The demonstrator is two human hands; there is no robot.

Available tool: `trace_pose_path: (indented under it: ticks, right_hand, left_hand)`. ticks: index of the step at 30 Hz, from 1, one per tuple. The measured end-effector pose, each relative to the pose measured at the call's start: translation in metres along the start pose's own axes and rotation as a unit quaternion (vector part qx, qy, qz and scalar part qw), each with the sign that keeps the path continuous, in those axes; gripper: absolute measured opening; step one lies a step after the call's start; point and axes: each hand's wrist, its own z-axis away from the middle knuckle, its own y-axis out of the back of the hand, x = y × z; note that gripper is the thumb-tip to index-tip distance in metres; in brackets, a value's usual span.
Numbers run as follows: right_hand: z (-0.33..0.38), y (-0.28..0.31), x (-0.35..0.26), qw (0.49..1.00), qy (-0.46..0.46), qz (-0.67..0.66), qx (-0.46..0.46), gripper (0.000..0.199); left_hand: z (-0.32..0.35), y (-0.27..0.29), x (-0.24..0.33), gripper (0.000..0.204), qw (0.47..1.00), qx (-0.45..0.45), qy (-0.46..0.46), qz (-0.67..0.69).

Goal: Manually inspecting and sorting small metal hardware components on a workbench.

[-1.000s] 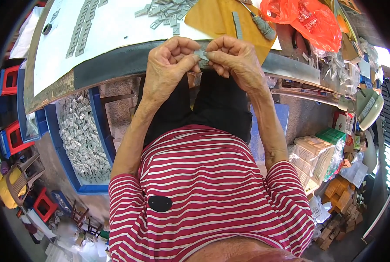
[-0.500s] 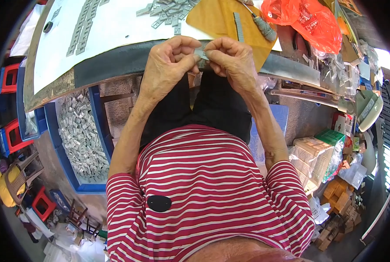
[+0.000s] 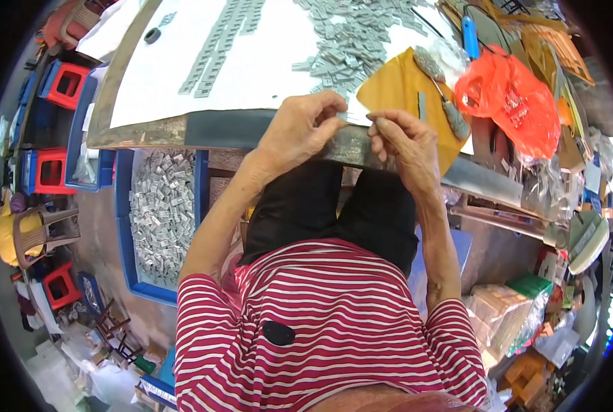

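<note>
Pinching with curled fingers, the left hand [image 3: 305,130] and the right hand [image 3: 404,141] hold one small grey piece [image 3: 357,119] between them, over the counter [image 3: 251,127] edge. Just beyond the hands lies a yellow sheet [image 3: 396,89], farther a heap of grey pieces [image 3: 361,34].

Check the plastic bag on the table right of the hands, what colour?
Orange-red, translucent and crumpled. The plastic bag shows in the head view, at the upper right.
</note>
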Motion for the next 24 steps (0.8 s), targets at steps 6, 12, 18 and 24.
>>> trace_pose_path:
  ticks: [6,12,18,24]
  right_hand:
    - [0.014,0.012,-0.004,1.0,0.002,-0.026,0.009,0.018]
    - [0.029,0.024,0.003,0.999,-0.011,-0.041,0.006,0.016]
    - [0.045,0.03,0.003,0.999,-0.028,-0.022,0.016,0.016]
    - [0.055,0.03,0.001,0.999,-0.035,-0.018,0.02,0.015]
  left_hand:
    - [-0.025,0.056,-0.049,0.015,0.993,0.103,0.032,-0.044]
    - [-0.059,0.096,-0.086,0.019,0.953,0.184,-0.005,-0.239]
    - [-0.071,0.11,-0.114,0.016,0.933,0.211,-0.021,-0.289]
    - [-0.072,0.12,-0.12,0.018,0.889,0.201,-0.058,-0.407]
